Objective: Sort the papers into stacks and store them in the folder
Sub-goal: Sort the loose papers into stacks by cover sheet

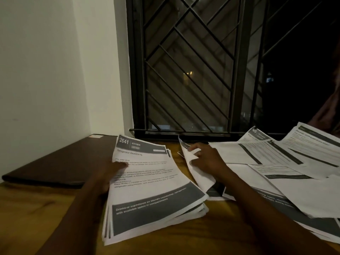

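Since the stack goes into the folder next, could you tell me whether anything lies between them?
Nothing visible does: between the stack and the folder there is only the left hand gripping the stack's edge and bare table. The folder lies closed, however, and the right hand holds a loose sheet.

White, grey-banded papers; dark brown folder; amber wooden table.

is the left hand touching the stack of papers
Touching. The head view shows the thumb of the left hand lying on the top sheet of the stack of papers, at its left edge.
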`<state>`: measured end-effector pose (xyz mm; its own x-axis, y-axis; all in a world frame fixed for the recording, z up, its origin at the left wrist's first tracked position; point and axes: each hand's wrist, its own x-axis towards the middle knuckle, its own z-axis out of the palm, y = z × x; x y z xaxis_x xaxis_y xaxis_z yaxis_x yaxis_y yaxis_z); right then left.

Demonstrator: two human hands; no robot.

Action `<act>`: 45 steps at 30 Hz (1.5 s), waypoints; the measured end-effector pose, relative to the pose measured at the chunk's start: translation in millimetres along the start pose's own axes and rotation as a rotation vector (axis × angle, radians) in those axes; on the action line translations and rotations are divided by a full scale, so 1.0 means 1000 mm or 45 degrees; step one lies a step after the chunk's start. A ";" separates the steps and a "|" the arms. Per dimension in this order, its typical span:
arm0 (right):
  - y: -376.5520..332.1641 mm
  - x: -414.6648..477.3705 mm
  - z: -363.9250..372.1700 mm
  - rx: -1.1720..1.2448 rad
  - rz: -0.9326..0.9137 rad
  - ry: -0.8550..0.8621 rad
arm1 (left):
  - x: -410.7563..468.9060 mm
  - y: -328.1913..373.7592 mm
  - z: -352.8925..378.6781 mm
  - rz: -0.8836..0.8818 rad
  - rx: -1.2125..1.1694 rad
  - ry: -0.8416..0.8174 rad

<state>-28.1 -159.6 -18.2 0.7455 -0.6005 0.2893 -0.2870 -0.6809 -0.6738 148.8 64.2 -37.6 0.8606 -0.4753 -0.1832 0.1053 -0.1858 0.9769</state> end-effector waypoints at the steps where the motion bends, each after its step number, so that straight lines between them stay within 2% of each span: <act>1: -0.010 -0.003 -0.002 0.025 -0.050 0.044 | 0.000 0.001 0.003 -0.001 0.002 -0.012; 4: -0.045 -0.016 -0.005 -0.046 -0.199 0.054 | 0.001 0.001 0.012 0.028 -0.050 0.001; 9: -0.087 -0.046 0.034 -0.307 -0.279 -0.175 | -0.002 -0.002 0.028 0.149 -0.152 0.022; 15: -0.088 -0.061 0.063 -0.438 -0.327 -0.123 | 0.002 -0.003 0.044 0.204 -0.339 -0.068; 18: -0.079 -0.057 0.071 -0.400 -0.250 -0.207 | 0.006 -0.003 0.049 0.238 -0.426 -0.151; 20: -0.077 -0.056 0.076 -0.361 -0.269 -0.257 | 0.001 0.001 0.052 0.236 -0.371 -0.156; 22: -0.077 -0.053 0.076 -0.137 -0.269 -0.327 | 0.000 -0.001 0.050 0.256 -0.249 -0.124; 24: -0.073 -0.047 0.067 0.144 -0.130 -0.366 | 0.002 -0.004 0.046 0.248 -0.203 -0.105; 25: -0.066 -0.040 0.060 0.187 -0.090 -0.272 | 0.000 -0.004 0.042 0.233 -0.196 -0.102; 28: -0.028 -0.017 0.036 -0.023 -0.049 0.239 | -0.002 0.002 0.034 0.181 -0.349 -0.199; 29: -0.016 -0.013 0.027 -0.010 0.027 0.303 | -0.003 0.004 0.033 0.189 -0.423 -0.235; 30: -0.006 -0.010 0.018 0.077 0.130 0.273 | -0.001 0.004 0.032 0.197 -0.492 -0.266; 32: 0.007 -0.010 0.005 0.477 0.321 -0.019 | -0.003 0.008 0.033 0.247 -0.573 -0.301; 34: 0.011 -0.013 -0.001 0.833 0.356 -0.367 | -0.007 0.012 0.035 0.313 -0.567 -0.318; 35: 0.010 -0.012 -0.001 0.889 0.318 -0.412 | -0.011 0.017 0.037 0.352 -0.529 -0.312; 37: 0.000 -0.007 0.000 0.919 0.182 -0.190 | -0.021 0.034 0.041 0.553 -0.332 -0.151; 39: -0.020 -0.007 -0.004 0.846 -0.070 0.209 | -0.037 0.060 0.042 0.857 -0.181 0.119; 41: -0.043 -0.015 -0.017 0.746 -0.350 0.528 | -0.061 0.092 0.045 1.063 -0.198 0.171; 43: -0.061 -0.028 -0.030 0.724 -0.566 0.659 | -0.075 0.114 0.048 1.217 -0.164 0.177; 45: -0.068 -0.032 -0.035 0.718 -0.665 0.685 | -0.078 0.121 0.053 1.236 -0.124 0.195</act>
<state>-53.2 -109.2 41.8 0.2786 -0.4855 0.8287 0.4442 -0.6998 -0.5593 68.1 32.8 89.3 0.6498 -0.2660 0.7120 -0.6458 0.3008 0.7017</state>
